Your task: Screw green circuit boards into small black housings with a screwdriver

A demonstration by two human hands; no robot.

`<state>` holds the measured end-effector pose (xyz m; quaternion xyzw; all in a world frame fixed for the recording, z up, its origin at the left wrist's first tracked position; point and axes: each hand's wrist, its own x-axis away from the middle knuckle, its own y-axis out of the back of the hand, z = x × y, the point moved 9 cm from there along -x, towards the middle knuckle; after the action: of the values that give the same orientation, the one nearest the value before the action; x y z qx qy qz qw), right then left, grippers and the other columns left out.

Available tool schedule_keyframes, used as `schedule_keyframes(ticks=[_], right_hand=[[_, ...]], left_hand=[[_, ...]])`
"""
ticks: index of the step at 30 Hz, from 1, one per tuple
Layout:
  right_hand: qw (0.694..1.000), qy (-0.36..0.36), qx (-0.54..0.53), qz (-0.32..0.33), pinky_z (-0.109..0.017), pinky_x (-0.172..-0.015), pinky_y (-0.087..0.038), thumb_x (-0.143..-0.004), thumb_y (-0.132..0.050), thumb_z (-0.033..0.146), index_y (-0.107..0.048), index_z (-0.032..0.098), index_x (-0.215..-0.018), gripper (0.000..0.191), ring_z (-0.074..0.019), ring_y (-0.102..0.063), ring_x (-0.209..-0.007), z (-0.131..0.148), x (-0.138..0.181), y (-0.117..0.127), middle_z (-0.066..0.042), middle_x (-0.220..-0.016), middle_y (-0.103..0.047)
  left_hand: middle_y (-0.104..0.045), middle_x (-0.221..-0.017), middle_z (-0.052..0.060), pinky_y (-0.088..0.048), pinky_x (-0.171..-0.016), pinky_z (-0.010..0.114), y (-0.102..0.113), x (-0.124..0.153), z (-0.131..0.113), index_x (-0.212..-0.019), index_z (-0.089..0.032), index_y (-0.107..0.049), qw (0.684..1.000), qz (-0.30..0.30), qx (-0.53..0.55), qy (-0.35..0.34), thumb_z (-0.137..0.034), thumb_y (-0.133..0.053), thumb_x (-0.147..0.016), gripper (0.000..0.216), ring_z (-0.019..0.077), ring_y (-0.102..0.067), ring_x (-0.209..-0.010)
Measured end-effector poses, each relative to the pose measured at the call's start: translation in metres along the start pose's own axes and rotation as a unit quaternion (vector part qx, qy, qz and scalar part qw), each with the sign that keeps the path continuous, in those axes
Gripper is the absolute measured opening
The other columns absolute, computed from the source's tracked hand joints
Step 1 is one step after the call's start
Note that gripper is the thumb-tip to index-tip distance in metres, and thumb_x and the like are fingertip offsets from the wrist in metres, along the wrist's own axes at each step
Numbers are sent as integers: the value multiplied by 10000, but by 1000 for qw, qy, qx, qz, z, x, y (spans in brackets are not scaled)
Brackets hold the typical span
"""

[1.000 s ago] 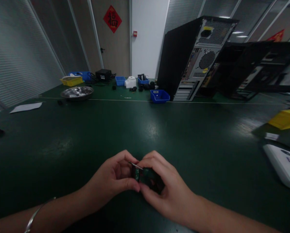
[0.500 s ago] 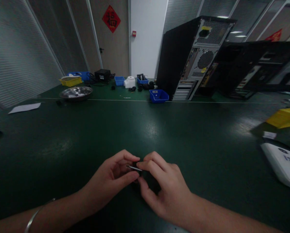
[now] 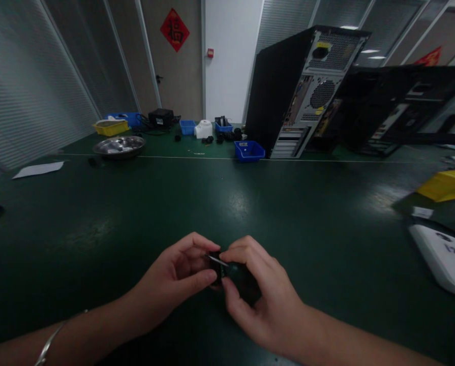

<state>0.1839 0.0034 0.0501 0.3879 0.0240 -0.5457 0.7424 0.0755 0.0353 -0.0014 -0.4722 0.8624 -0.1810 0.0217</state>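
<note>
head camera view down onto a dark green table (image 3: 227, 203). going left to right: far off at ten o'clock from the hands lie a sheet of white paper (image 3: 39, 169) and a steel bowl (image 3: 119, 146); at twelve o'clock, well apart, a blue bin (image 3: 249, 150) sits beside an upright computer tower (image 3: 307, 91), back panel toward the camera; out at three o'clock are a yellow bin (image 3: 446, 184) and a white device (image 3: 443, 256). at the bottom middle, the person's left hand (image 3: 174, 277), a thin bracelet (image 3: 48, 343) on its wrist, has thumb and forefinger drawn together, seemingly pinching the left end of a thin metal strip (image 3: 216, 261). the strip's long axis runs from ten o'clock to four o'clock, its right end meeting a small dark part (image 3: 237, 274). that part lies just on the three o'clock side of the left hand, gripped in the right hand (image 3: 265, 300), thumb beneath, forefinger curled over the top. the fingertips of both hands touch; the right hand is nearer the part and covers most of it, so its shape cannot be told.
</note>
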Motion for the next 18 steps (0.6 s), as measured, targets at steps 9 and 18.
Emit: schedule_keyframes(ticks=[9,18], right_hand=[[1000,-12,-6,19,-315,-665,-486,-828,-551,90,-522,210,-1083,284,-184,-595,-783,-3,0,-3,-49,-952,-570],[999,-9,-23,31,-317,-698,-493,-820,-549,69,-540,214,-1097,313,-186,-598,-789,-6,0,-5,-50,-944,-578]], left_hand=[[-720,-844,-1,-520,-726,246,0,0,-2,-995,-173,-625,1000,-4,-9,-5,-121,-754,-805,236,130,-665,-786],[-723,-851,13,-515,-741,271,2,0,1,-1007,-171,-625,999,-8,-32,-8,-158,-757,-802,245,144,-667,-774]])
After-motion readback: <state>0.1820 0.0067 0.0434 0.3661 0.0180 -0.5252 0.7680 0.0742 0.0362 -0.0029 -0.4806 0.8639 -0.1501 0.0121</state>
